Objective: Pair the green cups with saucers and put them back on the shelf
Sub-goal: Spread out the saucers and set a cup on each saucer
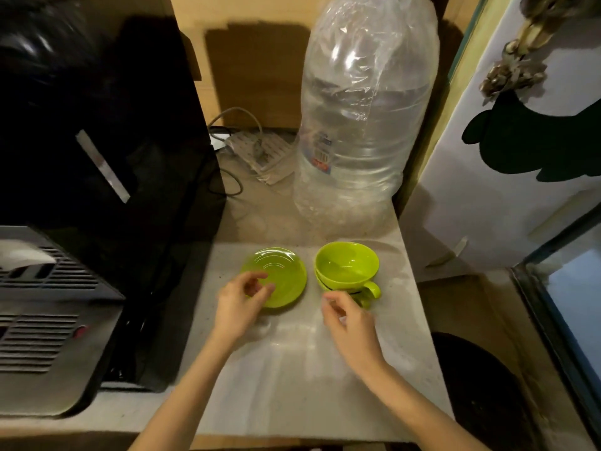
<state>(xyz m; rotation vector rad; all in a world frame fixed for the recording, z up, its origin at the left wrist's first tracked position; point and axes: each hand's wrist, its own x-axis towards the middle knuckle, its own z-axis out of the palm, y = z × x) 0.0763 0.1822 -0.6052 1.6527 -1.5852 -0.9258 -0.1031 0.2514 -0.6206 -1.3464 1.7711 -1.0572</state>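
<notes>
- The saucers (279, 275), lower centre, are lime green with faint concentric rings.
- The stacked cups (346, 266), just right of them, are the same lime green.
- The counter (292, 369) is pale grey, finely speckled.
- The big bottle (364, 125), upper centre, is clear, with a blue, white and red label.
- The appliance (97, 125) at upper left is glossy black.

Pretty dim, warm yellowish light here. A pale speckled counter (292, 369) sits in front of a tan back wall (260, 76). A black appliance (97, 125) fills the left side, with a grey vented machine (42, 320) below it. A big clear water jug (364, 118) stands at the back, next to a power strip (260, 151) with cables. A white fridge door (507, 196) is on the right.
</notes>
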